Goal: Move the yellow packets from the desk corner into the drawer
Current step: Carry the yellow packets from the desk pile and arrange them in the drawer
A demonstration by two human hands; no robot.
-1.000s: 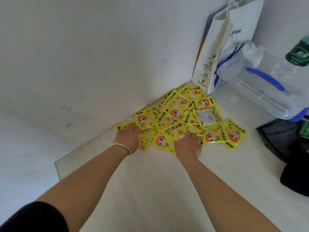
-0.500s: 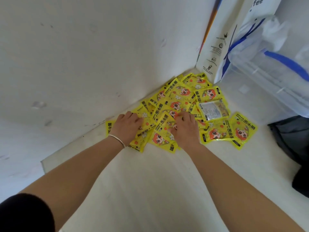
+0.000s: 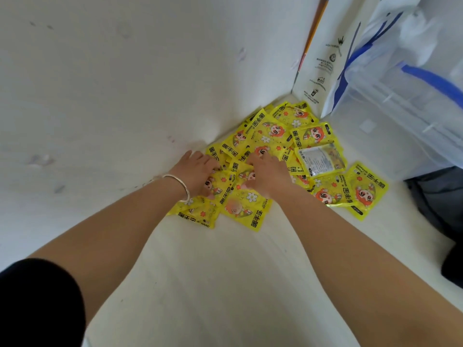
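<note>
A heap of several yellow packets (image 3: 273,136) with a cartoon figure lies in the desk corner against the white wall. One packet (image 3: 319,160) lies back side up, and two more (image 3: 350,190) sit off to the right. My left hand (image 3: 198,171), with a silver bangle at the wrist, rests flat on the heap's near left part, fingers spread. My right hand (image 3: 269,177) lies on the middle of the heap, its fingers reaching into the packets and its thumb spread. Neither hand has lifted a packet. No drawer is in view.
A white paper bag (image 3: 323,61) stands at the wall behind the heap. To its right is a clear plastic bag with blue trim (image 3: 411,78). A dark bag (image 3: 441,196) lies at the right edge. The white desk top (image 3: 225,284) stretches toward me.
Both hands have slid further into the heap toward the corner and closer together. The camera has moved nearer, so the bottle at the right has left the view.
</note>
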